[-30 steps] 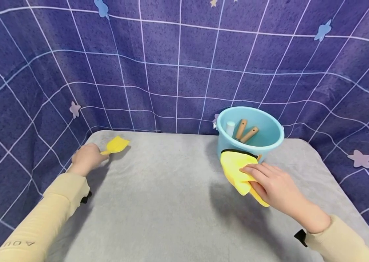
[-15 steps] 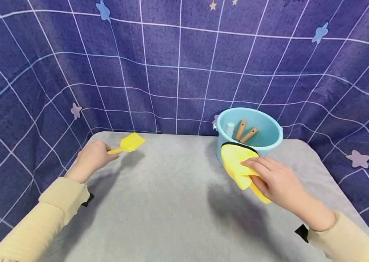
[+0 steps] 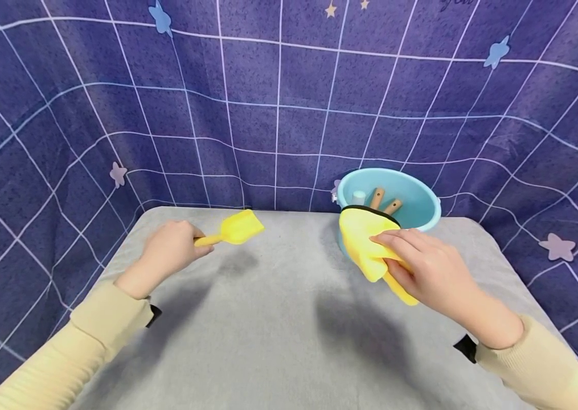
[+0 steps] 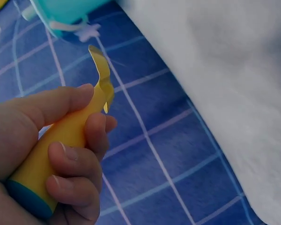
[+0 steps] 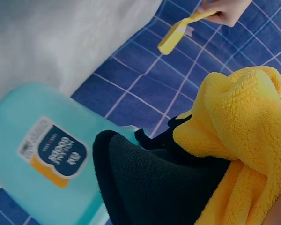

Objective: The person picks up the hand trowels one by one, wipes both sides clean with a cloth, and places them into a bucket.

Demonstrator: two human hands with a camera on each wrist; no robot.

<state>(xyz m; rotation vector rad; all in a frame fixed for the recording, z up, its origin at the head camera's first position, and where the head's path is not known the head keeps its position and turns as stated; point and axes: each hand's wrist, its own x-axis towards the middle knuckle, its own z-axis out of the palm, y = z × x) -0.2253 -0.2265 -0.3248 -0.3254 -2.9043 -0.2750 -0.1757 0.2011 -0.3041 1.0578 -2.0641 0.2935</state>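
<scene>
A small yellow toy shovel (image 3: 240, 226) is held above the table's left side by my left hand (image 3: 169, 246). Its handle (image 4: 58, 152) has a teal end cap, and thumb and fingers wrap round it in the left wrist view. My right hand (image 3: 424, 265) pinches a yellow fleecy cloth (image 3: 368, 239) with black edging. The right wrist view shows a dark side (image 5: 164, 183) of this cloth. It hangs in front of a light blue bucket (image 3: 427, 205), hiding part of its front. Two wooden handles (image 3: 377, 197) and a pale rounded handle (image 3: 358, 197) stick up inside the bucket.
A grey cloth-like cover (image 3: 268, 319) lies over the table. Behind and beside it hangs a purple-blue curtain (image 3: 247, 74) with a grid pattern and stars. The bucket stands near the back right edge, its label (image 5: 56, 151) visible in the right wrist view.
My left hand has brought the shovel rightward, toward the middle of the table. My right hand and the cloth have risen slightly, covering more of the bucket's near rim.
</scene>
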